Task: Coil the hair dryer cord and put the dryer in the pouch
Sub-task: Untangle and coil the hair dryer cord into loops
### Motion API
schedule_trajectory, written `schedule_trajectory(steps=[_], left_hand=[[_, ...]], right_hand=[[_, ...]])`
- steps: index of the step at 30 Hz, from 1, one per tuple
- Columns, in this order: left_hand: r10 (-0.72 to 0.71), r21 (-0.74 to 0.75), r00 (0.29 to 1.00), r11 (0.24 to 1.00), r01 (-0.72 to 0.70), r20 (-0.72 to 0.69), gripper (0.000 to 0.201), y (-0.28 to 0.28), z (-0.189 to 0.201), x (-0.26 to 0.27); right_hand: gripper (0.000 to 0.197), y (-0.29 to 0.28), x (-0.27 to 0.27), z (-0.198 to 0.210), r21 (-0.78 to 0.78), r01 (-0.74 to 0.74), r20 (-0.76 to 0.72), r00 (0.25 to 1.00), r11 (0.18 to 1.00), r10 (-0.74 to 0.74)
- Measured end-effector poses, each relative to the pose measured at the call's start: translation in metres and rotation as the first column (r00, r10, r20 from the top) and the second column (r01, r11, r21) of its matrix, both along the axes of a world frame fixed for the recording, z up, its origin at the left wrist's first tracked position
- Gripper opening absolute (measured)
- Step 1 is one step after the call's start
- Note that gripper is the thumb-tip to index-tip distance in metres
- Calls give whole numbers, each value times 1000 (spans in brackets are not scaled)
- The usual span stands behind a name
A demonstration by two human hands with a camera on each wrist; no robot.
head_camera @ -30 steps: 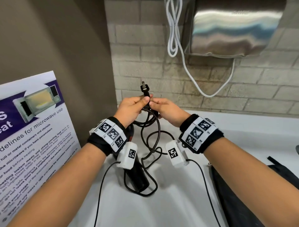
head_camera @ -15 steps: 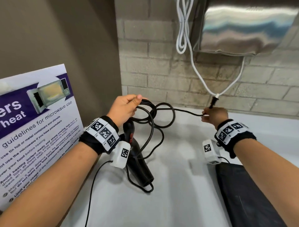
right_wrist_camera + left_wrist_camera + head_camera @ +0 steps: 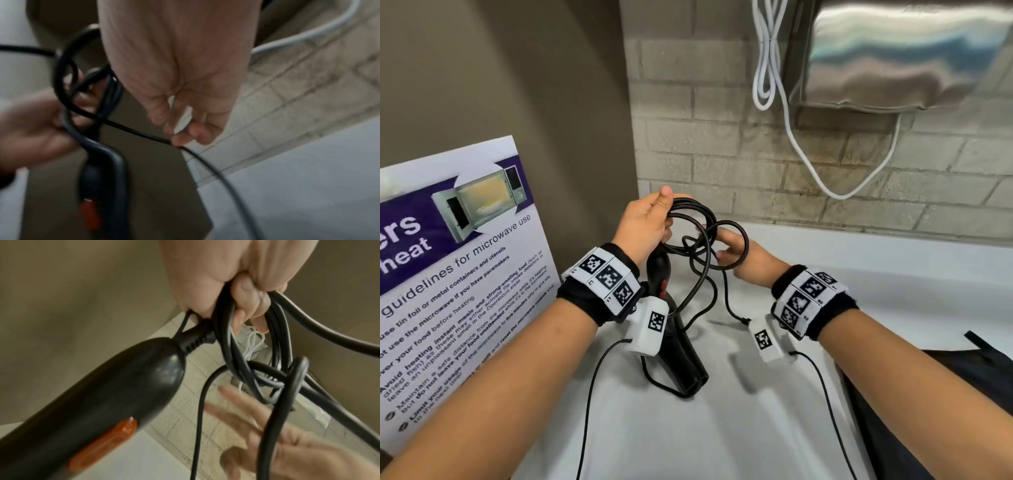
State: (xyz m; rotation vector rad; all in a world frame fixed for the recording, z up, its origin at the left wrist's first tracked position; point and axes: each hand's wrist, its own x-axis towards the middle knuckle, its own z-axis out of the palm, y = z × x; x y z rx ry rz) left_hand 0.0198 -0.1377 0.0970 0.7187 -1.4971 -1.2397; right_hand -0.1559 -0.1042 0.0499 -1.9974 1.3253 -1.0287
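Left hand [image 3: 643, 222]: grip closed round several gathered loops of black cord [image 3: 700, 236], held above the tabletop [image 3: 722, 428]. Right hand [image 3: 746, 260]: fingers loosely extended, fingertips [image 3: 180, 138] pinching one cord strand. Hair dryer [image 3: 674, 335]: hangs below the left hand, nozzle end resting on the tabletop. Pouch [image 3: 928, 411]: dark, flat at the right edge. Poster [image 3: 448, 274]: borders the left; brick wall [image 3: 722, 154] behind.

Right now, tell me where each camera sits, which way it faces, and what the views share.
Head: on the head, looking forward and down; both forearms, left hand, right hand.
Left wrist: beneath the left hand, looking along it at the looped black power cord and black hair dryer with orange switch.
Right wrist: looking along the right hand; blurred.
Shared: cord, dryer.
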Motion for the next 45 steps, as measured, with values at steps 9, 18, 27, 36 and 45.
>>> schedule_trajectory(steps=[9,18,27,36,45], left_hand=[[-13,1,1000,1000,13,7,35,-4,-2,-4],[-13,51,999,999,11,52,33,-6,3,0],[88,201,981,978,-53,-171,34,-4,3,10],[89,128,986,989,-72,-137,38,-2,-1,12],[73,103,986,993,-58,-149,38,-4,-2,2]], right_hand=[[25,-18,8,26,-74,18,55,998,997,-14],[16,-59,-27,72,-216,612,-23,775,761,-631],[30,-31,-104,-7,99,865,-484,475,493,-735],[48,-9,-85,-11,71,692,-256,709,719,-657],[84,4,17,31,185,-149,162,980,971,119]])
